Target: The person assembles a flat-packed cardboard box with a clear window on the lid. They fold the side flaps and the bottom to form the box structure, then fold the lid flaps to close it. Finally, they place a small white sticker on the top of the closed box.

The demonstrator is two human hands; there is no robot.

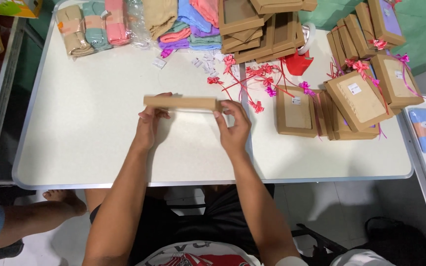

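Observation:
I hold a flat brown cardboard box edge-on above the white table. My left hand grips its left end and my right hand grips its right end, thumbs underneath. Just to the right lie several pink ribbon bows with loose red strings.
Finished brown boxes tied with pink bows are stacked at the right. Empty flat boxes pile at the back centre. Rolled and folded pastel towels sit at the back left. A tape roll lies near the boxes. Another person's bare foot shows bottom left.

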